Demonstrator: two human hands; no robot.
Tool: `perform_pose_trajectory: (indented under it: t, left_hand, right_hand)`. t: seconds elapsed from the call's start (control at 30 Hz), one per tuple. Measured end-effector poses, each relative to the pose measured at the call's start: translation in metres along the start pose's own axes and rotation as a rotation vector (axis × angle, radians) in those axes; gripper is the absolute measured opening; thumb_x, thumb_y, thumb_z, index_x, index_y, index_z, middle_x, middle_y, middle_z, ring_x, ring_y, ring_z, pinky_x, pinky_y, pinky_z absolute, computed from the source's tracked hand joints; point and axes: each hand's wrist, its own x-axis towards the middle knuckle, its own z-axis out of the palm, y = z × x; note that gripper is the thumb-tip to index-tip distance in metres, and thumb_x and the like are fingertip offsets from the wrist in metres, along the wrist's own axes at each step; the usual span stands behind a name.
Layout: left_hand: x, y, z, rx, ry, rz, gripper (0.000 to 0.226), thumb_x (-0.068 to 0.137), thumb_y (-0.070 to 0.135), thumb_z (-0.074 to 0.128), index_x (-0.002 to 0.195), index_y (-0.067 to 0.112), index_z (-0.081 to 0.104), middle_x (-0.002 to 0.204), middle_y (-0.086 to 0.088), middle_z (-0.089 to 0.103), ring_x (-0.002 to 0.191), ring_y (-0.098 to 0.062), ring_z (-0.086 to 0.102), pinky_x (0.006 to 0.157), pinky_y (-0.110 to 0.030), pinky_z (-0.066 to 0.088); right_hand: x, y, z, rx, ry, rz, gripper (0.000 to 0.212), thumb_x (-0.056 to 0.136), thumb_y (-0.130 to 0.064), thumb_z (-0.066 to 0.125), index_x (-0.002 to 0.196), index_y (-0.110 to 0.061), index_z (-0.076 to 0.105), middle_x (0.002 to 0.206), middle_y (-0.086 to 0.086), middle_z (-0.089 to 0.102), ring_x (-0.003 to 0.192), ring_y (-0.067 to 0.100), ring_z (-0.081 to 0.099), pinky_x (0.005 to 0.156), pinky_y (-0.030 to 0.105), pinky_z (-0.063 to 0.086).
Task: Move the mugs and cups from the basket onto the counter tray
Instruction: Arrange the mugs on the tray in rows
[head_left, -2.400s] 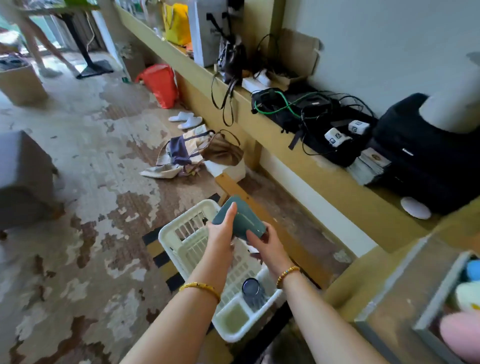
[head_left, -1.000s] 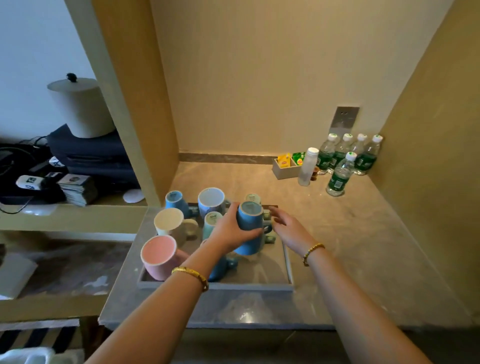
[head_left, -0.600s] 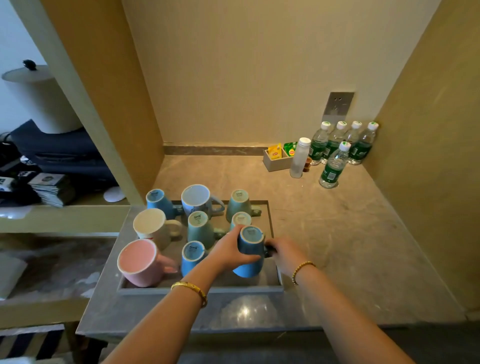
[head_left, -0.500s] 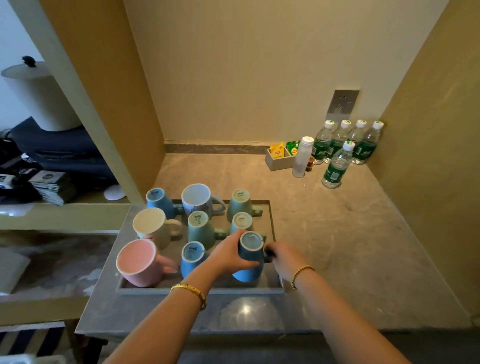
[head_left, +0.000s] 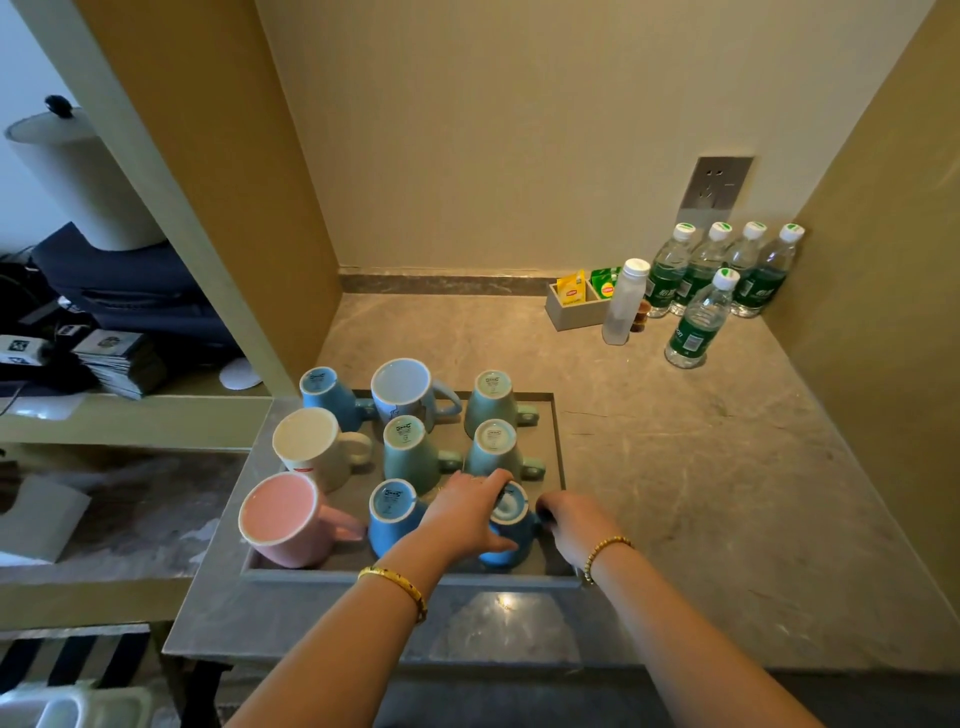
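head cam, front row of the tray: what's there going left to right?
pink mug → blue mug, upside down → left hand gripping the blue mug being placed → right hand at that mug's handle side → tray's right rim

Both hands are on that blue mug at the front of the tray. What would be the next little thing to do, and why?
Probably let go and draw both hands back. The blue mug already stands upside down in the tray's front right corner, in line with the other mugs. The left hand wraps its side and the right hand is at its handle side, so nothing seems left but the release.
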Motion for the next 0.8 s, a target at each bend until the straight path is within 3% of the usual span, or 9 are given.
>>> perform_pose_trajectory:
  t: [0.13, 0.23, 0.43, 0.6, 0.7, 0.8]
  left_hand:
    - [-0.001, 0.001, 0.0, 0.063, 0.01, 0.01, 0.086, 0.071, 0.049, 0.073, 0.14, 0.023, 0.027, 0.133, -0.005, 0.049, 0.124, -0.025, 0.042, 0.106, -0.038, 0.034]
    - [-0.008, 0.001, -0.009, 0.012, 0.033, 0.029, 0.086, 0.076, 0.056, 0.064, 0.144, 0.024, 0.023, 0.141, -0.004, 0.042, 0.131, -0.024, 0.035, 0.108, -0.038, 0.031]
    - [-0.027, -0.026, -0.054, -0.167, 0.295, 0.003, 0.047, 0.092, 0.038, 0.05, 0.136, 0.025, 0.04, 0.137, -0.002, 0.046, 0.128, -0.019, 0.038, 0.104, -0.033, 0.034]
    - [-0.037, -0.072, -0.092, -0.168, 0.48, -0.1, 0.04, 0.091, 0.022, 0.053, 0.131, 0.017, 0.049, 0.13, -0.007, 0.053, 0.121, -0.025, 0.044, 0.098, -0.032, 0.034]
    - [-0.043, -0.108, -0.109, -0.124, 0.499, -0.195, 0.041, 0.088, 0.021, 0.054, 0.129, 0.017, 0.05, 0.129, -0.007, 0.055, 0.117, -0.027, 0.047, 0.094, -0.035, 0.037]
    - [-0.048, -0.147, -0.121, -0.145, 0.453, -0.243, 0.046, 0.087, 0.018, 0.056, 0.132, 0.012, 0.047, 0.132, -0.011, 0.05, 0.121, -0.03, 0.043, 0.102, -0.034, 0.031]
  right_hand:
    - [-0.002, -0.001, -0.001, -0.004, -0.005, -0.012, 0.019, 0.093, -0.019, 0.048, 0.107, -0.022, 0.06, 0.103, 0.004, 0.065, 0.093, 0.022, 0.061, 0.081, 0.031, 0.051]
    - [-0.002, -0.006, -0.004, 0.135, 0.036, -0.003, 0.026, 0.09, -0.014, 0.049, 0.111, -0.024, 0.061, 0.106, 0.002, 0.065, 0.097, 0.02, 0.06, 0.086, 0.032, 0.05]
    - [0.005, -0.04, -0.034, 0.401, 0.361, -0.019, 0.03, 0.089, 0.0, 0.047, 0.11, -0.017, 0.06, 0.109, 0.004, 0.061, 0.101, 0.02, 0.057, 0.084, 0.028, 0.046]
    - [0.016, -0.096, -0.06, 0.312, 0.587, -0.151, 0.029, 0.087, -0.003, 0.053, 0.113, -0.011, 0.059, 0.113, 0.006, 0.058, 0.108, 0.021, 0.052, 0.092, 0.034, 0.047]
    - [0.028, -0.135, -0.066, 0.295, 0.609, -0.24, 0.027, 0.087, -0.001, 0.052, 0.111, -0.01, 0.061, 0.111, 0.007, 0.059, 0.106, 0.021, 0.051, 0.091, 0.032, 0.045]
    - [0.043, -0.17, -0.061, 0.303, 0.511, -0.31, 0.026, 0.089, -0.002, 0.048, 0.111, -0.009, 0.06, 0.112, 0.01, 0.059, 0.106, 0.024, 0.052, 0.091, 0.034, 0.044]
